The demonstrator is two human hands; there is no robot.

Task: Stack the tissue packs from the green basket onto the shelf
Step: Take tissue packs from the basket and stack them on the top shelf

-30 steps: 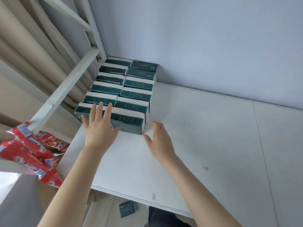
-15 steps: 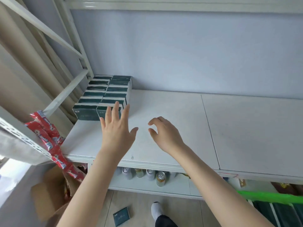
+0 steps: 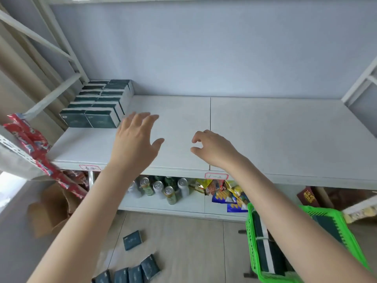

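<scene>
Fingers (image 3: 140,119) of our left hand (image 3: 134,144) are spread wide and straight, those of our right hand (image 3: 212,150) curl loosely, and both hands hover above the white shelf (image 3: 265,135), holding and touching nothing. We see the tissue packs (image 3: 98,103) standing in two dark green rows at the shelf's back left corner by the pale wall (image 3: 204,48), more inside the green basket (image 3: 250,242) at lower right, and loose packs (image 3: 132,240) scattered on the wooden floor (image 3: 193,252). Cans (image 3: 169,193) and snack bags (image 3: 224,193) fill the level below.
</scene>
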